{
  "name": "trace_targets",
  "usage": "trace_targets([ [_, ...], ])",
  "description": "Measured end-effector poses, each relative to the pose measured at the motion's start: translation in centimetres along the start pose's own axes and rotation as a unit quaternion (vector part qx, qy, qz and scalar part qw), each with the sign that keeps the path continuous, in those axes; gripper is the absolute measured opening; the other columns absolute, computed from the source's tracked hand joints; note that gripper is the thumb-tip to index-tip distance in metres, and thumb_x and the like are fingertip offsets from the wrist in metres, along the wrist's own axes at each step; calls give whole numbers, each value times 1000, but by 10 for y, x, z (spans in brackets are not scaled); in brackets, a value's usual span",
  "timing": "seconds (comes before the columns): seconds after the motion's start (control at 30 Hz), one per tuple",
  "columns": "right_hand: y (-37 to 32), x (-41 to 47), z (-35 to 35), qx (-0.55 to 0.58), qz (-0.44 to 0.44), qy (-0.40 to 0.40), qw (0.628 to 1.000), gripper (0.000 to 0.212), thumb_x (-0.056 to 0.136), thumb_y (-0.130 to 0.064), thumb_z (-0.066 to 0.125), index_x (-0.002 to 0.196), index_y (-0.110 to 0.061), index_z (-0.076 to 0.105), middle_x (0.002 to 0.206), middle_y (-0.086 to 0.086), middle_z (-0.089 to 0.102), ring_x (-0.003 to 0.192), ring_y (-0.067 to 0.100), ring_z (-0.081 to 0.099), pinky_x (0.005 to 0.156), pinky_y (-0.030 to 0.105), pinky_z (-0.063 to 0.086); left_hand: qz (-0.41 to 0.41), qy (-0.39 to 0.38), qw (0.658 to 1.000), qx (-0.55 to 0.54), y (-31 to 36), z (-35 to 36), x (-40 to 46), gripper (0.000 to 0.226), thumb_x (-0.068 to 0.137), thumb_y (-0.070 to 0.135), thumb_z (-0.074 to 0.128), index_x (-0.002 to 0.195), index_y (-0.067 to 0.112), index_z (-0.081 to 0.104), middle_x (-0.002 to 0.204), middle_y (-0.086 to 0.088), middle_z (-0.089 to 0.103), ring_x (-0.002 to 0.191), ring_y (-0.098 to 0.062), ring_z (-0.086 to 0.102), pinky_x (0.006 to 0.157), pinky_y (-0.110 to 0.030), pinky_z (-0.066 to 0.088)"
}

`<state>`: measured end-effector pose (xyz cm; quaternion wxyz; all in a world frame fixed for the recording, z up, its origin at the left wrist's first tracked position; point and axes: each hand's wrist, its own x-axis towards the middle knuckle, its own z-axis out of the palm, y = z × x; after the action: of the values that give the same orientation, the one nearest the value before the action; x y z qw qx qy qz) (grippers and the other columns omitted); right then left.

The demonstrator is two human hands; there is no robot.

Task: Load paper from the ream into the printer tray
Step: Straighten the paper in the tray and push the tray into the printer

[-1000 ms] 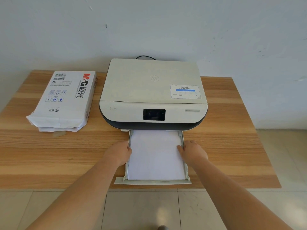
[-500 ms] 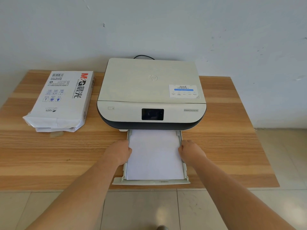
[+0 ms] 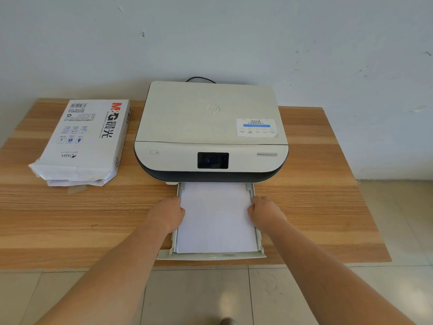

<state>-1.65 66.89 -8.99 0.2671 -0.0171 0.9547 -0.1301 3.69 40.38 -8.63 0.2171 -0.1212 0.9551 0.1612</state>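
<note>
We see the paper [image 3: 216, 216] lying flat in the tray [image 3: 210, 256], which is pulled out from under the printer [image 3: 210, 127]. Our left hand [image 3: 167, 213] and right hand [image 3: 266, 213] are curled against its side rails; whether they grip, we cannot tell. The ream [image 3: 86, 139] lies on the table [image 3: 316, 195], left of the printer.

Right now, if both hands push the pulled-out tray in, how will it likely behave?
The tray probably slides straight, since the left hand and right hand sit on opposite rails. The paper lies flat inside, so likely stays put. The thin plastic may flex.
</note>
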Motion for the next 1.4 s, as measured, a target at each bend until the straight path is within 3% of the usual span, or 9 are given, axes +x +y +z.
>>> trace_targets([
  [0.3,2,1,2,-6,3,2,1000,32,95,-23,31,117,-12,53,118,9,56,101,29,57,85,43,52,6,1,1000,7,-1,1,1,22,96,24,37,104,12,55,91,-1,53,82,-16,51,66,-29,39],
  [0.57,2,1,-1,-42,10,1,999,32,95,-25,31,114,-15,55,114,6,57,98,27,58,82,42,52,-18,-29,999,-23,-4,-1,5,17,94,24,37,86,17,50,87,-2,58,81,-17,61,60,-29,41],
  [0.87,-2,4,2,-32,20,-1,999,32,94,-21,31,116,-13,53,118,9,56,102,29,57,83,42,50,-21,-22,999,-34,-2,3,8,13,94,21,38,87,17,48,84,-1,53,77,-15,52,63,-28,39],
  [1.07,-2,5,4,-38,16,7,999,33,93,-20,31,117,-11,53,119,10,56,103,30,57,80,38,49,-26,-22,999,-39,-4,7,12,21,95,22,38,102,12,55,90,-2,52,81,-17,51,68,-27,39],
  [1.27,-4,6,4,-37,21,10,999,33,94,-19,31,117,-11,53,119,9,55,103,30,57,81,40,50,-22,-21,999,-30,-2,8,12,11,95,19,38,89,15,47,89,-2,51,81,-17,51,68,-28,39],
  [1.4,-6,6,5,-36,30,5,999,33,94,-18,31,119,-11,52,121,10,54,104,29,57,83,41,51,-22,-17,999,-31,-3,9,13,13,94,18,38,92,14,50,88,-2,51,81,-17,51,68,-28,39],
])
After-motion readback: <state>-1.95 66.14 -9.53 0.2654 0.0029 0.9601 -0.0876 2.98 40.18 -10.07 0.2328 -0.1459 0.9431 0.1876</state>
